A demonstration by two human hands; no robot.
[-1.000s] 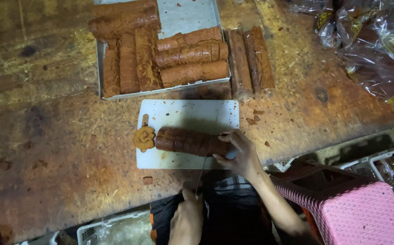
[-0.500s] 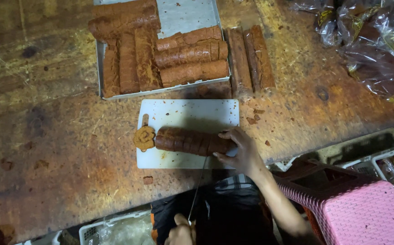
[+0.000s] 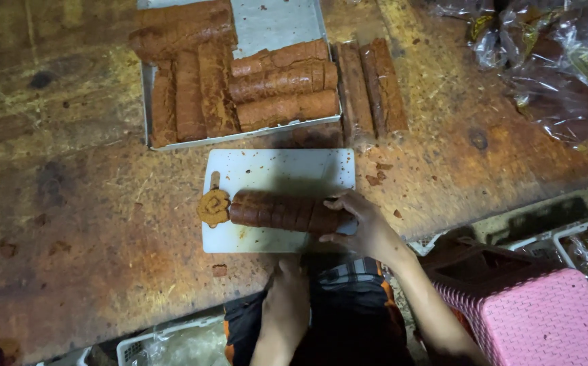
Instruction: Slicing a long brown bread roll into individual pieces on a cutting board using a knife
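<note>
Left hand risen to worn brown table edge.

A metal tray of brown rolls lies at the far table edge; a pink basket stands beside the near right corner.

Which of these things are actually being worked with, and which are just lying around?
In use: right hand holding brown roll; cut spiral slice; white cutting board; left hand below the board.
Lying about: tray of rolls; plastic bags; pink basket.

Head view, steeply downward, seemingly near the table
</note>
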